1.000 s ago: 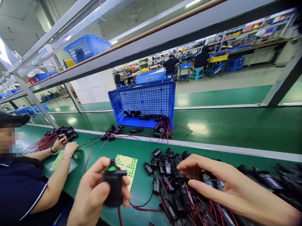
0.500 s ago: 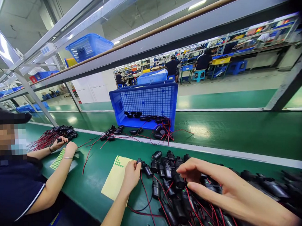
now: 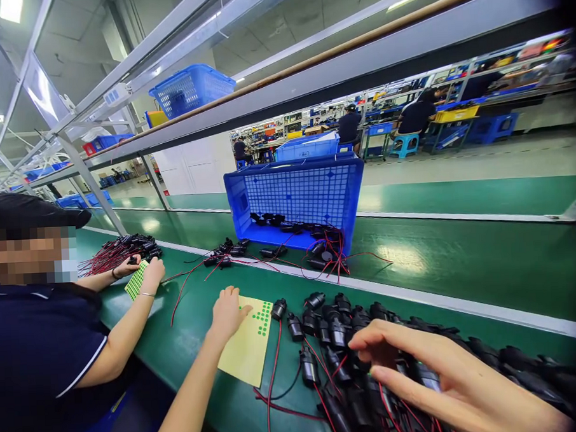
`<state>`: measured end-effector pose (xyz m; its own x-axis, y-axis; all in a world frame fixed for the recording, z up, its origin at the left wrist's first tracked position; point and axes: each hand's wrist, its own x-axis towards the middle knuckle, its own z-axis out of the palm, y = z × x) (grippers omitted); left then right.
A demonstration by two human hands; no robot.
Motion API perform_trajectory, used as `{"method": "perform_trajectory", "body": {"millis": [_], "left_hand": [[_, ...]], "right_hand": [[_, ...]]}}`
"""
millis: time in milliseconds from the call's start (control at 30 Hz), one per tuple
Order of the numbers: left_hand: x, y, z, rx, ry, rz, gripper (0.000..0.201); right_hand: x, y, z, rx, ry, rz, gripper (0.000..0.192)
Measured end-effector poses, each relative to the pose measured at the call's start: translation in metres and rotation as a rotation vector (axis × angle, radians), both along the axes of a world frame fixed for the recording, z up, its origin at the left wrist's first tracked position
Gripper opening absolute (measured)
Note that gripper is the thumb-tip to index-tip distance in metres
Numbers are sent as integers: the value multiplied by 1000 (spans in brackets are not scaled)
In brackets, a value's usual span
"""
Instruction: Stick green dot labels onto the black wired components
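Fingers of the left hand (image 3: 228, 312) are lying spread and flat at lower centre of the head view, pressing on the top edge of a yellow sticker sheet (image 3: 246, 345) and gripping nothing; the sheet is lying on the green workbench (image 3: 198, 347), with a patch of green dot stickers (image 3: 262, 319) sitting near its upper right corner, just beside the fingertips. Right of the sheet, a pile of black cylindrical parts (image 3: 331, 332) with red and black wires is spreading toward the lower right of the frame. The right hand (image 3: 448, 387) is resting over that pile at lower right, fingers loosely extended and partly open, touching the parts under them; whether it is actually pinching one I cannot tell, though a tiny green spot is showing near its fingertips. Above centre, a blue mesh crate (image 3: 297, 199) is standing on the green conveyor belt (image 3: 461, 246), with more black parts and red wires spilling from its open front. At left, a co-worker in a dark shirt (image 3: 41, 354) is leaning over the bench, and the co-worker's hands (image 3: 140, 270) are holding a second green-dotted sheet (image 3: 136, 281) beside another heap of wired parts (image 3: 122, 250). Overhead at upper left, a blue basket (image 3: 191, 89) is sitting on the metal shelf rail (image 3: 311, 81)
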<state>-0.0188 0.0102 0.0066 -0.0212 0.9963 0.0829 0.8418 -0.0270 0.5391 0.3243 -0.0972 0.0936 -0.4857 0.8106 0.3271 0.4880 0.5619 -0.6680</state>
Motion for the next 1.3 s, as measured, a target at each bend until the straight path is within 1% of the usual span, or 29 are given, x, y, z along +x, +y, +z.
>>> {"method": "perform_trajectory", "body": {"millis": [67,133,200,267,333,400,467,567,667,767,833,933,1000,1067,1200,1300], "left_hand": [[-22,6,1,-47,9,-23,35],[-34,10,-2,-84,-25,-37,32],[-39,9,-4,-103,-101,-32,31],[-40,2,-2,-127,-222,-24,31],[-38,-10,5,-164,-382,-32,35],[-33,-26,20,-191,-555,-54,46],[-20,-46,38,-188,-707,-82,59],[13,-77,63,-181,-855,-139,69],[53,-103,78,-228,-1046,-260,62],[83,-119,84,-298,-1227,-345,53],[94,-124,86,-311,-1261,-356,53],[98,-127,88,-295,-1276,-340,53],[98,-128,90,-290,-1251,-307,53],[96,-130,90,-270,-1193,-259,54],[92,-133,84,-231,-1117,-174,56],[92,-134,77,-287,-1158,-159,59]], "right_hand": [[-1,0,-1,-62,-46,2,19],[-1,-1,0,-119,-97,10,21],[-1,-1,0,-141,-122,17,22],[-2,-1,1,-127,-124,22,21],[-7,-1,2,-83,-110,23,18],[-18,-2,3,-9,-56,-1,15],[-32,-6,1,88,33,-52,16],[-52,-16,-8,236,124,-93,12],[-63,-24,-19,397,127,-72,11],[-63,-27,-25,522,93,-120,13],[-62,-26,-25,576,84,-160,12],[-62,-24,-22,638,111,-190,14],[-61,-24,-20,646,117,-196,15],[-61,-25,-19,618,89,-174,14],[-60,-29,-21,594,34,-132,13],[-64,-30,-26,628,-4,-109,16]]}}
